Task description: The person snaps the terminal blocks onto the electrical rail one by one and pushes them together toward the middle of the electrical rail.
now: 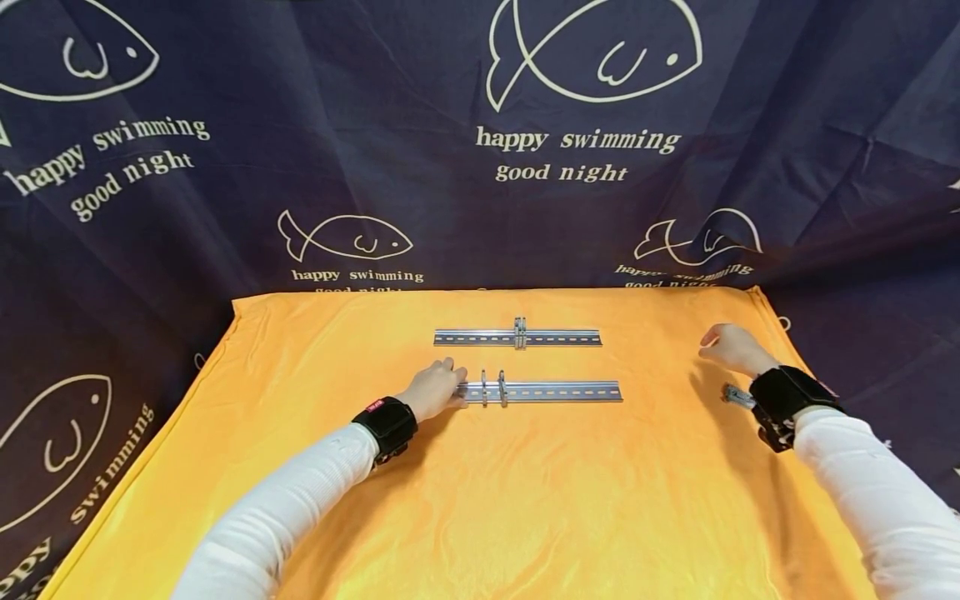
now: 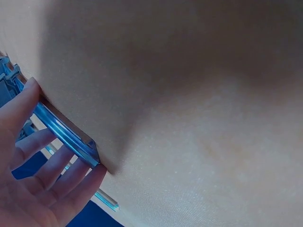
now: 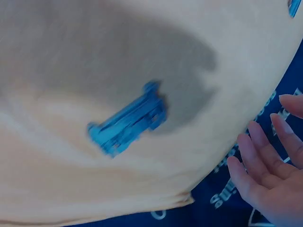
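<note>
At the left end of the near slotted DIN rail [image 1: 562, 392], my left hand [image 1: 433, 392] holds the metal between thumb and fingers. The left wrist view shows the thumb along one edge of the rail [image 2: 68, 137] and the fingers along the other. Two thin upright terminal pieces [image 1: 502, 389] sit on this rail, a small gap between them. Over the right side of the table, my right hand [image 1: 735, 348] hangs with fingers loosely bent and nothing in them. Below its wrist lies a loose terminal block [image 3: 130, 120], partly covered by the wrist strap in the head view.
A second DIN rail [image 1: 465, 337] lies farther back, parallel to the first, with a few terminal pieces [image 1: 520, 333] close together near its middle. Yellow cloth [image 1: 540, 492] covers the table. Behind it hangs a dark blue curtain [image 1: 450, 192] with fish drawings.
</note>
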The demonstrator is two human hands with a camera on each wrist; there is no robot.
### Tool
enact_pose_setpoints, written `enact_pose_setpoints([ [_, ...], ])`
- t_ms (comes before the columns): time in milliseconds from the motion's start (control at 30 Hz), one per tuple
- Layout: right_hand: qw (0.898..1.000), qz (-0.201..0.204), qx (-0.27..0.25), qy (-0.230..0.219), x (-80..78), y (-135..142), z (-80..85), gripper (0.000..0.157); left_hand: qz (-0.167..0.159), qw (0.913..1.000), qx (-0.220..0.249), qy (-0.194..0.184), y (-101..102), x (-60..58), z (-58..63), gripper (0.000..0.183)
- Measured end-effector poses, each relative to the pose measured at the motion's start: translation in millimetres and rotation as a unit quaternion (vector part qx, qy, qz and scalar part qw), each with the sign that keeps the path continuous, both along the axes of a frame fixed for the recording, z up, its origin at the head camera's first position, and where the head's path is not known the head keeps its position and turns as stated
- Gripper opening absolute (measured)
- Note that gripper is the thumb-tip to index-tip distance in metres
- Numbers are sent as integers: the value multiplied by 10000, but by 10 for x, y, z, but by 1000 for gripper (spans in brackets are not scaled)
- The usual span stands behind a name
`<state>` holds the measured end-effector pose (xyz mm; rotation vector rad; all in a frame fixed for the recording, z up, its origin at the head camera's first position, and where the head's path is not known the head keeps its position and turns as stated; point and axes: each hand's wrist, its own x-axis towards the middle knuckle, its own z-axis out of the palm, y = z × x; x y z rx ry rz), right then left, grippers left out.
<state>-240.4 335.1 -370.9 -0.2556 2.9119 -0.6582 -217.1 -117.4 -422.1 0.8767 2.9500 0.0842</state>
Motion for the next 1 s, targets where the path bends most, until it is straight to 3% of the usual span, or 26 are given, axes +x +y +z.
enact_pose_setpoints([
  [500,9984,153,442,-319,119,360,-30,31,-47,10000,-21,1,-4,1,-2,38],
  [1000,9887,169,249,-1469,206,492,-102,50,-60,10000,29,73,-2,-6,-8,37],
])
